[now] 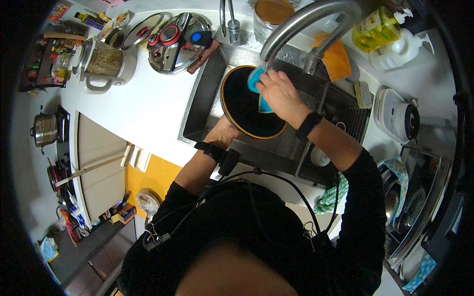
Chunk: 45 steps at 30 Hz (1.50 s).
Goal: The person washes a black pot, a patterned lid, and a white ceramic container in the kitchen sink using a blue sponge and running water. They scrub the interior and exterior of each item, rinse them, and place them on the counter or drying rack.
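A dark round plate with a brown rim [240,100] is held tilted over the dark sink basin [200,111]. Its lower left edge is in my left hand [224,131], whose fingers are partly hidden beneath it. My right hand [281,94] grips a blue cloth [264,106], which shows at the fingertips and under the hand, against the plate's dark face. Just above the right hand is the mouth of the curved metal faucet [292,26]; a thin stream of water seems to fall there.
A wire drying rack [344,107] with a white bowl [319,156] fills the sink's right part. A pressure cooker lid [177,44] and a blender jug [105,63] stand on the left counter. Soap pump bottles [377,31], an orange cloth [336,59] and a sponge [363,95] are behind and right.
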Each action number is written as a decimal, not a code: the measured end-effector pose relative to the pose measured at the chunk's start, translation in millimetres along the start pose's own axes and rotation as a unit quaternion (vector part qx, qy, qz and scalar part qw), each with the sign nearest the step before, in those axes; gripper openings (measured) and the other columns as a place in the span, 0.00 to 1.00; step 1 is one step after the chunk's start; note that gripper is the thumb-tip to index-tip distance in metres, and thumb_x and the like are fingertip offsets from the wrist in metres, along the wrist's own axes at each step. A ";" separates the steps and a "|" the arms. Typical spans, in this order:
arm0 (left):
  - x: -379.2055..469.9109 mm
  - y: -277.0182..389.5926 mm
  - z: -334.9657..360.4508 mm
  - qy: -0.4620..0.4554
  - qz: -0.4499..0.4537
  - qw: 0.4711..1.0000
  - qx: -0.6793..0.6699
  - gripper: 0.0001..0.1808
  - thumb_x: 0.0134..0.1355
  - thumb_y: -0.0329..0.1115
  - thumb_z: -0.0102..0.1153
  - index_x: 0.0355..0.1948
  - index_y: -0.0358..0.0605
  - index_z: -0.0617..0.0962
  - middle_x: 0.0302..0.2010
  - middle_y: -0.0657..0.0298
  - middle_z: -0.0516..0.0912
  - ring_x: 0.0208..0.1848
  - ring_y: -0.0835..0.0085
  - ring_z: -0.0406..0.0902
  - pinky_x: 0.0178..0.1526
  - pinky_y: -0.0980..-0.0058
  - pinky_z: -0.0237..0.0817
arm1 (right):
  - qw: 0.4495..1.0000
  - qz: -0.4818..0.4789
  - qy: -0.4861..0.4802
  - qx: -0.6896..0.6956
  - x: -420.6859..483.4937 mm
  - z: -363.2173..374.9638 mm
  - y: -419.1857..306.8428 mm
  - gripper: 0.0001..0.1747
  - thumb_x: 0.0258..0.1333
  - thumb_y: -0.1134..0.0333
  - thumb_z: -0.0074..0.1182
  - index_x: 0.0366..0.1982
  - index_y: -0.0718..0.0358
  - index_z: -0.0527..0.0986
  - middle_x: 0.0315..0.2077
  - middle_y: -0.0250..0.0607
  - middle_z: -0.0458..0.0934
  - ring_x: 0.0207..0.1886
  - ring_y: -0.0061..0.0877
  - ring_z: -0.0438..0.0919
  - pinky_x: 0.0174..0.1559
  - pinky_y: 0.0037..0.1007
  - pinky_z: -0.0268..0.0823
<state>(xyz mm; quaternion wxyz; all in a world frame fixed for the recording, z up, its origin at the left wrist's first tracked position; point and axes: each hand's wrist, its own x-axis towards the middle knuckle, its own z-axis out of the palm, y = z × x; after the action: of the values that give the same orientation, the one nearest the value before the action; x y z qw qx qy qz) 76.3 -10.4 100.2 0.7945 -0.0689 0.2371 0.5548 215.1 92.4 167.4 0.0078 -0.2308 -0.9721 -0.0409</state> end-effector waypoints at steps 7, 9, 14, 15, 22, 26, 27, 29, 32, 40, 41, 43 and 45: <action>0.8 3.7 -18.3 0.023 0.082 0.970 0.228 0.21 0.64 0.43 0.45 0.55 0.45 0.69 0.51 0.57 0.74 0.51 0.66 0.72 0.53 0.66 0.67 | 0.805 0.039 -0.154 0.572 -16.9 -14.6 -36.7 0.10 0.49 0.69 0.47 0.31 0.68 0.75 0.28 0.55 0.77 0.31 0.46 0.77 0.37 0.39 0.68; 2.7 -0.2 -15.2 0.031 0.030 0.999 0.029 0.15 0.61 0.36 0.51 0.46 0.37 0.74 0.41 0.56 0.79 0.40 0.68 0.79 0.41 0.70 0.74 | 0.742 0.106 -0.007 0.662 5.1 -12.3 -44.9 0.08 0.44 0.75 0.50 0.31 0.67 0.70 0.27 0.55 0.74 0.36 0.46 0.76 0.36 0.39 0.67; 8.4 1.7 -6.5 0.116 0.056 0.984 0.126 0.13 0.62 0.35 0.50 0.44 0.37 0.75 0.38 0.57 0.80 0.37 0.68 0.79 0.37 0.69 0.75 | 0.963 0.111 0.125 0.209 19.7 7.7 -11.4 0.17 0.40 0.81 0.52 0.37 0.65 0.69 0.43 0.47 0.68 0.46 0.44 0.69 0.45 0.37 0.66; 8.5 6.0 -6.9 0.124 0.057 0.983 0.125 0.13 0.62 0.34 0.49 0.43 0.36 0.75 0.38 0.56 0.80 0.37 0.68 0.79 0.37 0.69 0.74 | 0.969 0.114 0.092 0.198 13.9 11.2 -7.2 0.20 0.40 0.80 0.51 0.41 0.64 0.70 0.44 0.47 0.68 0.49 0.43 0.67 0.47 0.36 0.66; 16.0 9.0 -13.5 0.048 0.101 0.987 0.113 0.11 0.62 0.34 0.48 0.39 0.36 0.76 0.37 0.57 0.81 0.34 0.70 0.80 0.38 0.71 0.74 | 0.792 0.064 -0.110 0.597 -15.8 4.1 -37.5 0.17 0.41 0.76 0.52 0.38 0.68 0.68 0.37 0.56 0.74 0.43 0.47 0.73 0.44 0.38 0.65; 13.4 -1.3 -9.0 0.125 0.095 0.981 0.112 0.14 0.59 0.36 0.54 0.43 0.39 0.74 0.36 0.60 0.80 0.33 0.71 0.79 0.35 0.73 0.74 | 0.789 0.100 0.094 0.599 22.3 5.5 -23.4 0.17 0.40 0.80 0.51 0.38 0.65 0.67 0.36 0.54 0.71 0.43 0.48 0.70 0.43 0.37 0.64; 14.2 -0.1 -7.5 0.133 0.082 0.981 0.112 0.12 0.60 0.36 0.52 0.42 0.41 0.75 0.33 0.62 0.80 0.31 0.72 0.79 0.32 0.73 0.74 | 0.851 0.080 0.179 0.487 26.2 8.8 -15.5 0.18 0.39 0.80 0.51 0.38 0.65 0.67 0.37 0.54 0.70 0.44 0.49 0.69 0.44 0.37 0.63; 15.3 7.7 -6.8 0.142 0.058 0.979 0.134 0.10 0.61 0.35 0.51 0.40 0.42 0.75 0.32 0.63 0.80 0.30 0.73 0.79 0.31 0.73 0.74 | 0.909 0.133 0.129 0.372 23.7 16.4 -5.7 0.18 0.40 0.82 0.48 0.39 0.67 0.68 0.38 0.55 0.68 0.44 0.48 0.69 0.47 0.42 0.62; 14.5 18.2 -10.2 0.120 0.085 0.979 0.140 0.12 0.62 0.33 0.50 0.43 0.38 0.75 0.39 0.59 0.79 0.37 0.71 0.78 0.37 0.73 0.73 | 0.935 0.144 -0.023 0.324 -1.0 24.5 -17.5 0.20 0.41 0.79 0.47 0.43 0.70 0.68 0.43 0.60 0.69 0.47 0.48 0.69 0.51 0.41 0.62; 6.6 1.2 -5.2 0.136 0.061 0.972 0.182 0.11 0.61 0.34 0.50 0.40 0.38 0.75 0.32 0.63 0.80 0.32 0.74 0.78 0.37 0.75 0.72 | 0.761 0.107 0.071 0.636 17.0 25.0 -20.1 0.24 0.41 0.82 0.48 0.46 0.70 0.64 0.46 0.57 0.68 0.51 0.44 0.68 0.52 0.33 0.61; 5.5 0.2 -2.8 0.137 0.066 0.973 0.177 0.11 0.61 0.35 0.50 0.40 0.38 0.75 0.33 0.63 0.80 0.32 0.74 0.78 0.37 0.75 0.72 | 0.844 0.075 0.154 0.509 19.1 26.4 -12.1 0.22 0.40 0.82 0.47 0.43 0.70 0.65 0.43 0.57 0.68 0.49 0.48 0.68 0.52 0.36 0.61; 4.5 0.9 0.6 0.137 0.071 0.975 0.163 0.12 0.61 0.35 0.51 0.40 0.38 0.75 0.35 0.62 0.80 0.33 0.74 0.78 0.36 0.74 0.72 | 0.912 0.112 0.153 0.365 15.8 29.5 -7.9 0.21 0.39 0.82 0.46 0.42 0.70 0.66 0.41 0.57 0.68 0.47 0.52 0.67 0.51 0.40 0.61; 6.2 7.5 0.6 0.142 0.081 0.976 0.141 0.13 0.61 0.35 0.49 0.42 0.37 0.75 0.38 0.61 0.80 0.36 0.72 0.78 0.38 0.74 0.72 | 0.927 0.098 0.075 0.354 1.9 29.6 -13.1 0.20 0.41 0.79 0.47 0.42 0.70 0.67 0.43 0.58 0.69 0.49 0.53 0.66 0.52 0.42 0.60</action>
<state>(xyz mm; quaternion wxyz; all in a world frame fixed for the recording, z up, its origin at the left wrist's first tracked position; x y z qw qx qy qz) 71.3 -2.2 99.1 0.7065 -0.0151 0.4283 0.5632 207.6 84.1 137.0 0.1664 -0.3032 -0.8925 0.2896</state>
